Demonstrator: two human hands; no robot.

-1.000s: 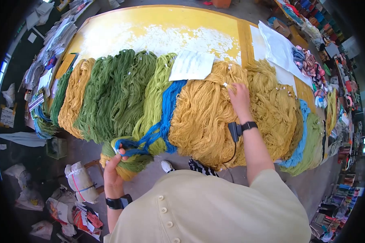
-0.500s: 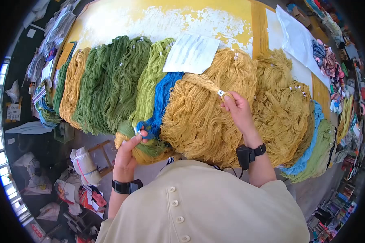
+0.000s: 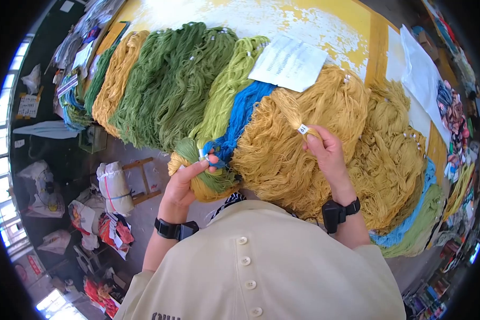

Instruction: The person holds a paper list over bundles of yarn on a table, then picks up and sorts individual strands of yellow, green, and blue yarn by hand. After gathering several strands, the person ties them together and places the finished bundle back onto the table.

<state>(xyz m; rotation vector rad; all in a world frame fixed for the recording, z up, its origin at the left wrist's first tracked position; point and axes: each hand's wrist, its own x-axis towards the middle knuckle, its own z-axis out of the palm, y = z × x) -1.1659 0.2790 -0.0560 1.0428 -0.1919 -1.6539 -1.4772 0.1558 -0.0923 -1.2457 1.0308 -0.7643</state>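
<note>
Head view: your right hand (image 3: 328, 154) is closed around the tied end of a mustard-yellow yarn bundle (image 3: 290, 109), fingers pinched just below its small white number tag (image 3: 302, 128), and it holds that end lifted above the big yellow yarn heap (image 3: 282, 165). A second ago the same hand lay flat and reaching far across the heap; since then it has come back toward you with the bundle's end in its grip, so the tag now faces up where you can read it. Your left hand (image 3: 189, 181) is pinched shut on the end of the blue yarn bundle (image 3: 234, 128), at a small white tag beside the olive and yellow ends hanging over the table edge. It had that blue end before as well, but lower; it has risen closer to the right hand. You now hold one tagged end in each hand, near each other, which looks like comparing or matching labels. The blue bundle lies between the light green yarn (image 3: 226, 90) and the yellow heap, and a printed paper sheet (image 3: 289, 63) rests on top behind them, on the yellow table (image 3: 325, 24).
</note>
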